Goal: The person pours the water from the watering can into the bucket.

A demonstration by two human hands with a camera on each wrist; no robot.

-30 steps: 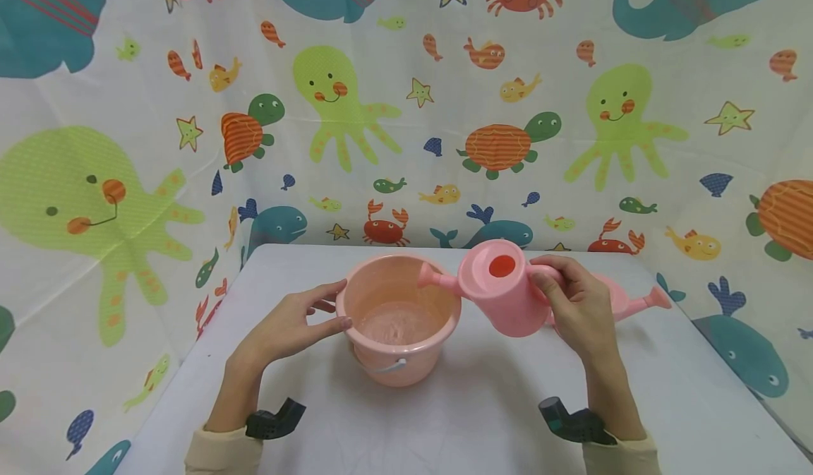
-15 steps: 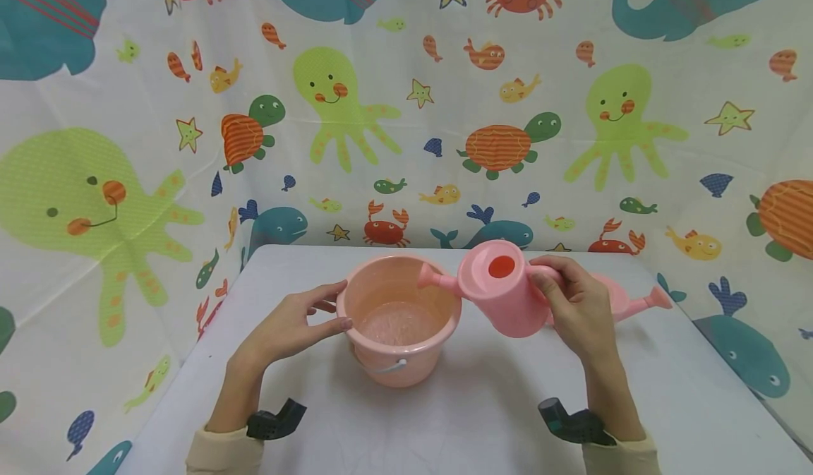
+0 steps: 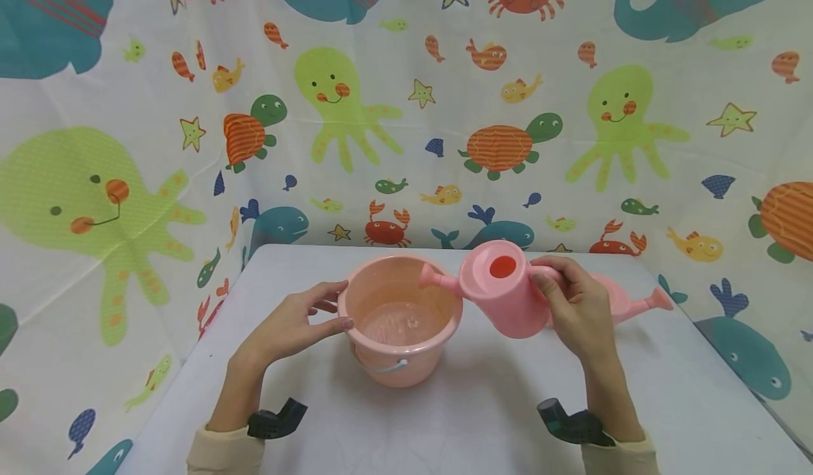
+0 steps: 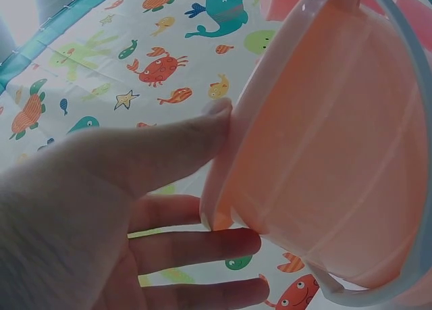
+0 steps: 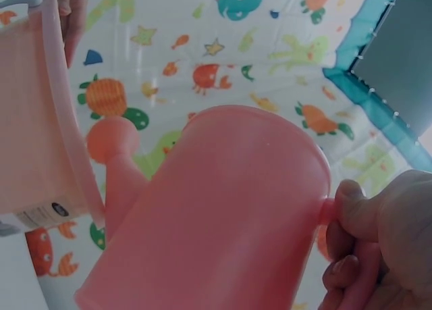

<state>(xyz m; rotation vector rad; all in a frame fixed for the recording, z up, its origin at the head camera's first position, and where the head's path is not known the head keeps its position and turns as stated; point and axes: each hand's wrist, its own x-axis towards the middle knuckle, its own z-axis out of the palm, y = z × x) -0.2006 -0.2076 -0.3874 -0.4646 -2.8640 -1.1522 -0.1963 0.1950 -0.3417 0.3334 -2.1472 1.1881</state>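
A peach-pink bucket (image 3: 406, 362) with a pale handle stands upright on the table, with rippling clear water (image 3: 389, 324) and a few bubbles inside. My left hand (image 3: 291, 325) rests against the left of its rim, thumb and fingers straight and spread; in the left wrist view the thumb tip touches the rim (image 4: 236, 121). To the right, my right hand (image 3: 579, 307) grips the handle of a pink watering can (image 3: 508, 305), lifted and tilted left. Its round spout head (image 3: 428, 275) hangs over the bucket's right rim. I cannot make out a stream from it.
Behind my right hand a second pink watering can (image 3: 610, 295) stands on the white table (image 3: 483, 418), partly hidden, spout pointing right. A curtain (image 3: 406, 129) printed with sea animals hangs around the table's back and sides.
Ripples and bubbles on the water have shifted, the bubbles now further right. Both hands, the bucket and the watering can keep nearly the same places.
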